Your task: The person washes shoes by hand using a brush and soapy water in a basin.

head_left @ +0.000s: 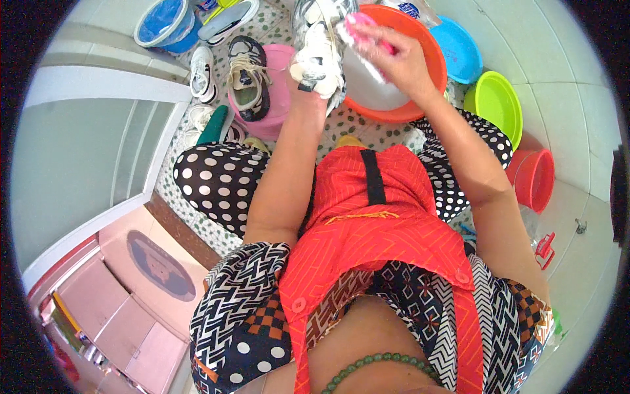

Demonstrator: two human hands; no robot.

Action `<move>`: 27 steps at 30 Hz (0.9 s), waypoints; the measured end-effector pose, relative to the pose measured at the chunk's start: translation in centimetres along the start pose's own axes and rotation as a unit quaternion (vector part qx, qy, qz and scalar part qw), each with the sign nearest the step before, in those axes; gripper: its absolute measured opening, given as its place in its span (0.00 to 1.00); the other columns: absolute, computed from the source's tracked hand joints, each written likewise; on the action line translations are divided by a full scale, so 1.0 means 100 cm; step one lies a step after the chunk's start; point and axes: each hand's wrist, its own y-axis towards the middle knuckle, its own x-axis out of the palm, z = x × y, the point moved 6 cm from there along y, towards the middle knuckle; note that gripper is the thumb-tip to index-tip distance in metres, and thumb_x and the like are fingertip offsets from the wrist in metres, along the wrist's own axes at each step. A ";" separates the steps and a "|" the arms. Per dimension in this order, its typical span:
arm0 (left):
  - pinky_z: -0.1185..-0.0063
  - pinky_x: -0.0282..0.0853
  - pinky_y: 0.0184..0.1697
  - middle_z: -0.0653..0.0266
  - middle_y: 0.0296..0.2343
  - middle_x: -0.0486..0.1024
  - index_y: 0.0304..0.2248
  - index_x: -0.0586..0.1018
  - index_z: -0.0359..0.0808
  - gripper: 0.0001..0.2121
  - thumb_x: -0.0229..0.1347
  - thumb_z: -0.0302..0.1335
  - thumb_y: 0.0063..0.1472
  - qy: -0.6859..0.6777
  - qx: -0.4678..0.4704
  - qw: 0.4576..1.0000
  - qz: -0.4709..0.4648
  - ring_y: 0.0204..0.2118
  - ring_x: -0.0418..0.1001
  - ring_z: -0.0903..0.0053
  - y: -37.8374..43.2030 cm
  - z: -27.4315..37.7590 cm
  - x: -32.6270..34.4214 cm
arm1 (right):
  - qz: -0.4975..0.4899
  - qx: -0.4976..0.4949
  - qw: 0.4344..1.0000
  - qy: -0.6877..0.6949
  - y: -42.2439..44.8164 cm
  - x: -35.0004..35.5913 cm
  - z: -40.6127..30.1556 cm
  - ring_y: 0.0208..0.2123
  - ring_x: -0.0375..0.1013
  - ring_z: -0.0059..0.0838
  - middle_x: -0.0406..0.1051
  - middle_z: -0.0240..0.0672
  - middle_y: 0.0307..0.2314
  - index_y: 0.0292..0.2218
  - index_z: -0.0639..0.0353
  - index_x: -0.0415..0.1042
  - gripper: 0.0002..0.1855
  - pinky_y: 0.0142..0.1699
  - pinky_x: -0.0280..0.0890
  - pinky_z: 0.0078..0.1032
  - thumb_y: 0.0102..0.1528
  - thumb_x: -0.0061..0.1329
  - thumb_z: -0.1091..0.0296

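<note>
A white and grey sneaker (320,56), streaked with suds, is held up at the top middle by my left hand (301,93). Most of that hand is hidden behind or inside the shoe. My right hand (408,64) grips a pink scrub brush (362,22) with white bristles, close to the right of the sneaker. Under the brush stands an orange basin (439,74) holding cloudy water (379,93). On a pink plastic basin or stool (279,61) to the left lies a dark and beige sneaker (247,81) with loose laces.
White sneakers (202,74) stand on the pebble-patterned floor (344,123) at left, near a blue bucket (165,24). Along the right wall are a blue basin (455,49), a lime-green basin (494,108) and a red bucket (536,180). A glass-panelled door (93,162) stands at left.
</note>
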 end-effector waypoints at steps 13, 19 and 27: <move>0.78 0.67 0.44 0.54 0.41 0.70 0.46 0.67 0.24 0.20 0.40 0.28 0.57 0.074 0.081 0.994 -0.005 0.42 0.70 0.68 -0.003 0.008 0.012 | 0.139 -0.002 0.990 -0.027 -0.036 0.003 0.004 0.21 0.69 0.24 0.69 0.33 0.20 0.41 0.40 0.76 0.15 0.26 0.62 0.21 0.49 0.54 0.59; 0.78 0.70 0.34 0.59 0.33 0.74 0.41 0.72 0.27 0.16 0.42 0.30 0.58 0.137 0.121 0.978 0.102 0.34 0.73 0.73 -0.017 0.012 0.018 | 0.044 -0.013 0.962 -0.267 -0.016 0.021 -0.030 0.28 0.71 0.37 0.65 0.35 0.24 0.37 0.32 0.77 0.13 0.29 0.66 0.31 0.47 0.53 0.54; 0.79 0.70 0.34 0.59 0.34 0.74 0.43 0.71 0.28 0.18 0.42 0.33 0.59 0.091 0.084 0.991 0.041 0.34 0.73 0.73 -0.011 0.004 0.022 | 0.051 0.003 0.964 -0.263 -0.004 0.025 -0.027 0.24 0.69 0.31 0.65 0.31 0.21 0.32 0.38 0.78 0.10 0.27 0.63 0.28 0.44 0.54 0.59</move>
